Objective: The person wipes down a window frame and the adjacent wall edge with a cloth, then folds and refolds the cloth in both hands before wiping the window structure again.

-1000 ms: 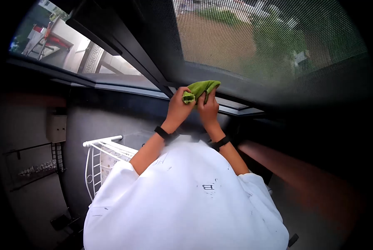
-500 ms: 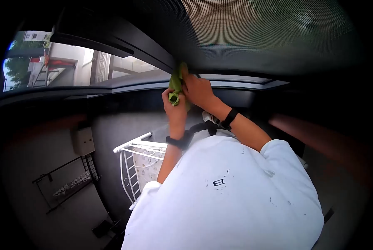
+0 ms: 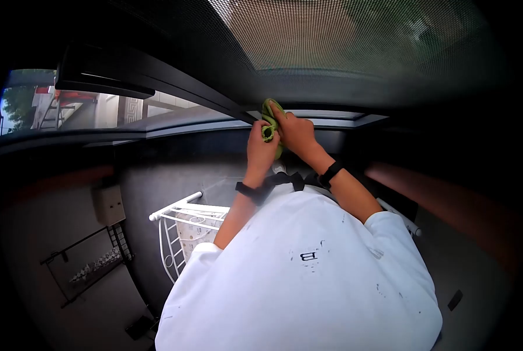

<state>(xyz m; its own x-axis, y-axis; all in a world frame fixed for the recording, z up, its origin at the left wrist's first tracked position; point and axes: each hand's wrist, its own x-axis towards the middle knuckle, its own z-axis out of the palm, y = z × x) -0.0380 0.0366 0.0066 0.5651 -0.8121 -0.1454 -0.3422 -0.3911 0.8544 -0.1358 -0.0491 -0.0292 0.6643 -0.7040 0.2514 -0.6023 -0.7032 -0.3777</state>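
Note:
A bunched green cloth (image 3: 273, 111) is held between both hands at the window's lower frame. My left hand (image 3: 262, 145) is closed round one rolled end, whose dark hollow faces me. My right hand (image 3: 297, 134) grips the cloth from the right, its fingers pressed on the upper part, close to the dark sash edge (image 3: 238, 111). A piece of the cloth hangs down between the hands. Behind them the mesh screen (image 3: 308, 52) spans the top of the view.
Below to the left stands a white metal bed frame (image 3: 171, 213) with a patterned mattress. A black wall rack (image 3: 77, 269) and a beige box (image 3: 108, 205) are farther left. The dark window handle side (image 3: 103, 88) opens onto a view of buildings outside.
Both hands and the cloth have shifted to the right along the frame. The cloth's upper part looks more folded over under my right hand. The view has turned slightly.

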